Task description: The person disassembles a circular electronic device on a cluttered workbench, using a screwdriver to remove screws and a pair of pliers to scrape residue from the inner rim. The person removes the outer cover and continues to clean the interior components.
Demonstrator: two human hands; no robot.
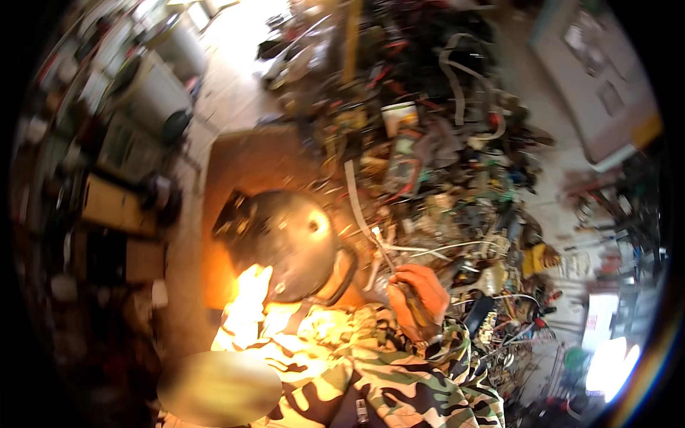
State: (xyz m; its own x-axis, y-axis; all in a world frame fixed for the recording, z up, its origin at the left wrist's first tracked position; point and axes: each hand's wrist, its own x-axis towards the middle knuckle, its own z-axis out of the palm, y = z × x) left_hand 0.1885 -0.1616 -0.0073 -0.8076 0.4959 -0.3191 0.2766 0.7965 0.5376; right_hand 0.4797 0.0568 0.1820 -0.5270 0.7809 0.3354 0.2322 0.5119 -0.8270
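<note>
Right hand (429,289) grips tool (419,310); glare-bleached left hand (251,289) beside dark round vessel (289,239).

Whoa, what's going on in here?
Someone in a camouflage jacket has a dark round thing in front of them on a brown board. The right hand holds a slim tool, too blurred to identify, off to the round thing's right. The left hand, washed out by glare, is at its lower left edge; whether it grips anything is unclear. A jumbled heap of cables and parts lies ahead and to the right.
</note>
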